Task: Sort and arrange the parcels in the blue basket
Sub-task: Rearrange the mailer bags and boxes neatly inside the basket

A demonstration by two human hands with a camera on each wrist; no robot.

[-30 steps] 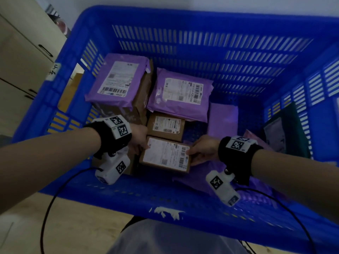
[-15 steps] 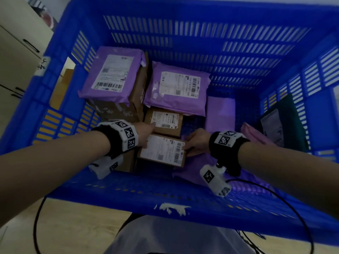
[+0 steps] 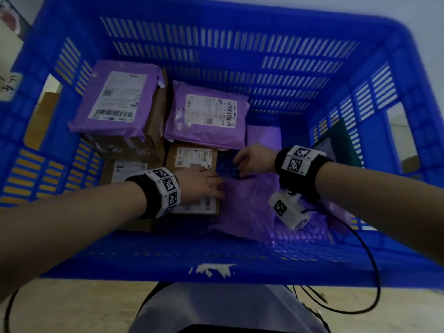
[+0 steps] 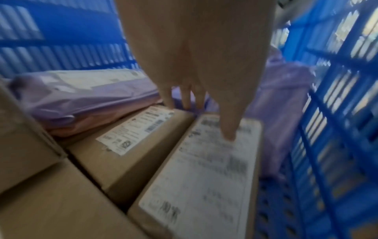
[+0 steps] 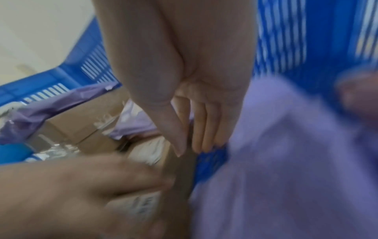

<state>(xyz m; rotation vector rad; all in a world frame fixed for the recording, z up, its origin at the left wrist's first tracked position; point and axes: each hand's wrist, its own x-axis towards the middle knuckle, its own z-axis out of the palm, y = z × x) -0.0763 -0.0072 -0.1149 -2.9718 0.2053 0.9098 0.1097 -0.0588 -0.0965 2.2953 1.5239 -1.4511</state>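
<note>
The blue basket point(image 3: 216, 260) holds brown boxes and purple mailer bags. My left hand point(image 3: 211, 186) lies flat on the nearest small brown box point(image 3: 209, 205). In the left wrist view its thumb presses that box's white label point(image 4: 204, 177) and its straight fingers reach past the far edge. My right hand point(image 3: 242, 162) points left into the gap beside the second small brown box point(image 3: 192, 157). Its straight fingertips point(image 5: 204, 145) touch the basket floor there and hold nothing. A crumpled purple bag point(image 3: 247, 212) lies under the right wrist.
A large brown box with a purple labelled mailer point(image 3: 117, 97) on top fills the back left. Another purple mailer point(image 3: 206, 116) lies mid-back, and a small purple parcel point(image 3: 264, 135) sits beside it. A dark green parcel point(image 3: 341, 138) leans on the right wall.
My right hand let go of the near box's right edge and moved back into the gap. My left hand slid right, from the box's left end onto its top.
</note>
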